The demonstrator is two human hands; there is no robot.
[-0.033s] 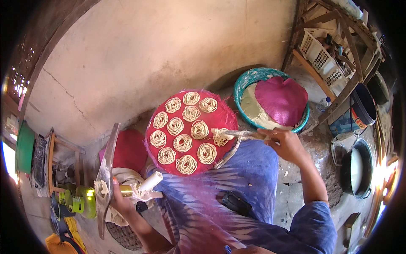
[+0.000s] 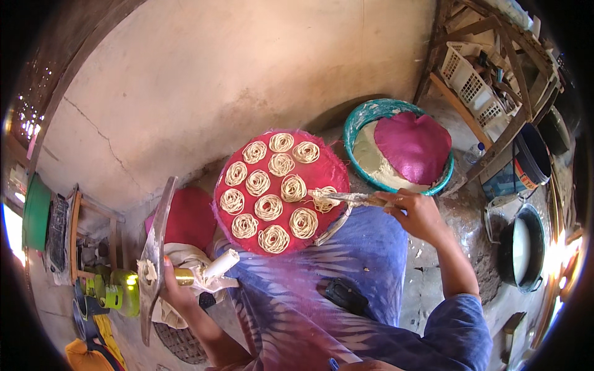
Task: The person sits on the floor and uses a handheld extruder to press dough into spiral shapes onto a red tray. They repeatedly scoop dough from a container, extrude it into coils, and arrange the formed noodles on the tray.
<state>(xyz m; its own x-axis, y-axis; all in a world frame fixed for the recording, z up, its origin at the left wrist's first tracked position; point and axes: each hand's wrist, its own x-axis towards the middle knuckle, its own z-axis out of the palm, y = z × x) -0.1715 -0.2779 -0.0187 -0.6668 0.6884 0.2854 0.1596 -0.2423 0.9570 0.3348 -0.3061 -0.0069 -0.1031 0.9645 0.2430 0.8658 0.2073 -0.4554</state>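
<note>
"Above the lap (image 2: 297, 278), hand status?"

"Left hand (image 2: 178, 293) grips one brass-tubed bar tool (image 2: 158, 244); right hand (image 2: 416, 213) grips one stick (image 2: 357, 198), held endwise, presumably for reach."

"Noodle nests (image 2: 258, 183)?"

"Thirteen, on one red tray (image 2: 326, 169), spaced apparently against sticking; stick tip over one. Beyond: one teal tub (image 2: 371, 111)."

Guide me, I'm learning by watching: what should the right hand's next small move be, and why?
Perhaps the right hand should gently tidy the rightmost strand nest with its stick: the stick reaches over that nest, which looks less neatly coiled than the nest to its left.
</note>
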